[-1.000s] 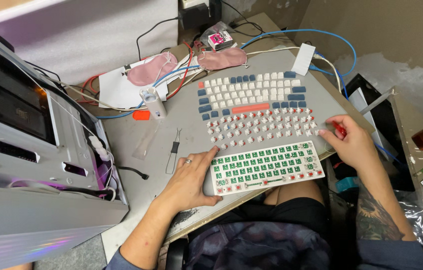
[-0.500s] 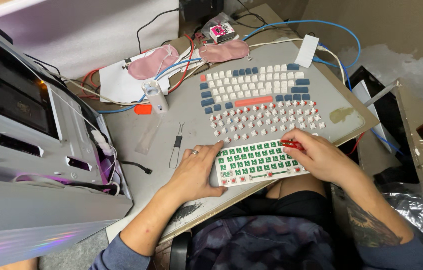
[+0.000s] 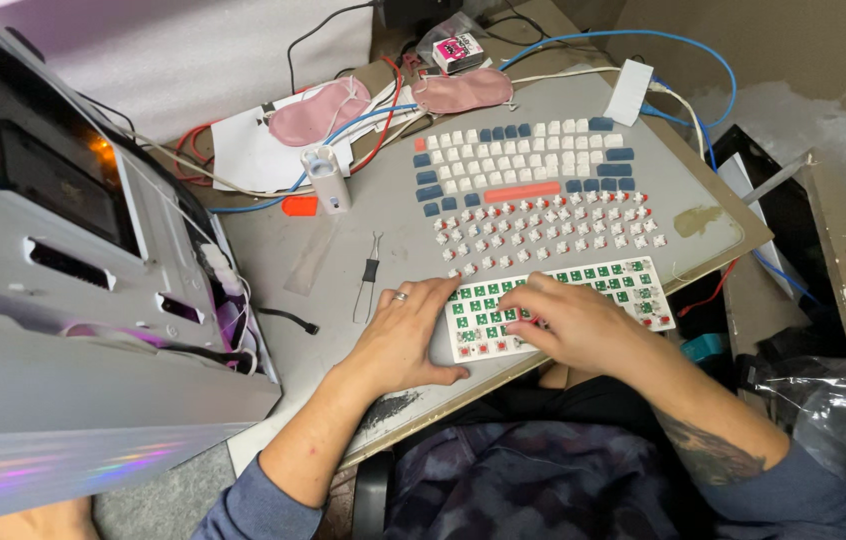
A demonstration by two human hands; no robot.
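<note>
- Head view, surface: a grey, matte, angular board serves as the desk (image 3: 663, 150), scuffed, with a yellowish stain at 3 o'clock and a dark smudge on its near edge.
- Around it: a pale wall at 12 o'clock, a brown wall at 1 o'clock, grey carpet at 7 o'clock, and crinkled clear plastic at 4 o'clock.
- A large silver metal case (image 3: 53, 330) fills the 9 o'clock side, smooth, with slots and a dark window.
- Blue, red, white and black cables (image 3: 683, 45) loop across the far edge.
- Two soft pink eye masks (image 3: 321, 110) lie at 12 o'clock beside white paper.
- A small white plastic cylinder (image 3: 326, 178) stands upright, an orange cap just beside it.
- Keycaps (image 3: 528, 155), square, white and dark blue with one long coral bar, sit in rows at 1 o'clock.
- Below them lie rows of small red-and-white switches (image 3: 553, 225).
- A thin wire puller (image 3: 371, 285) lies at 10 o'clock from the left hand.
- The circuit board (image 3: 633, 285), green and flat with a white rim, rests at the near edge, centre.
- The left hand (image 3: 405, 335), ringed, lies open and flat, fingers on the board's left end.
- The right hand (image 3: 568, 322) curls over the board's middle; whether it grips anything cannot be told.
</note>
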